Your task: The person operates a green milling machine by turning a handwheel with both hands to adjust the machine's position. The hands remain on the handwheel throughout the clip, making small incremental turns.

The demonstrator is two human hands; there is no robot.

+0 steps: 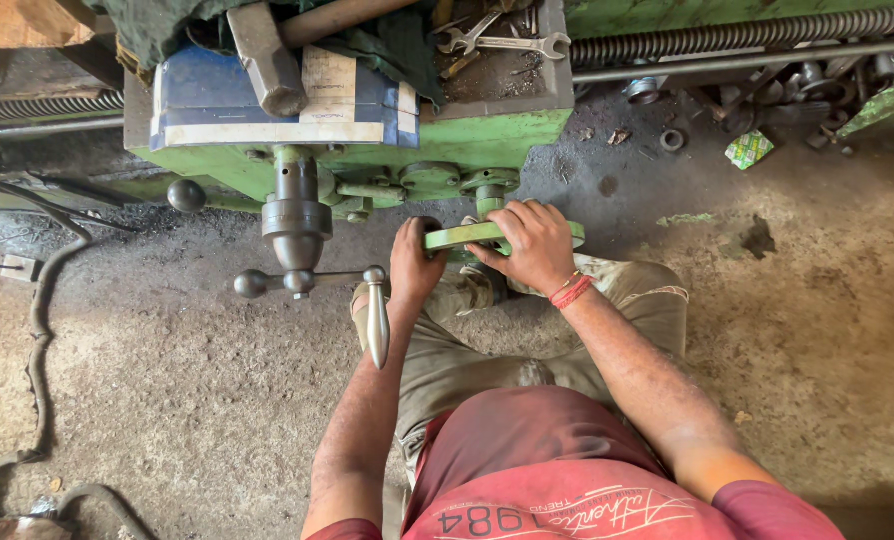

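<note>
Both hands are clamped on a green handwheel (467, 236): the left hand (414, 262) grips its left rim, the right hand (533, 243) its right, beside a steel lever (378, 318).

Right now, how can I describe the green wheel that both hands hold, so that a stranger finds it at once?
Start at the green machine carriage. Below its front edge sits a flat green handwheel, gripped by the left hand and right hand. Unlike the bare steel lever handle on its left, it is painted green.
</note>
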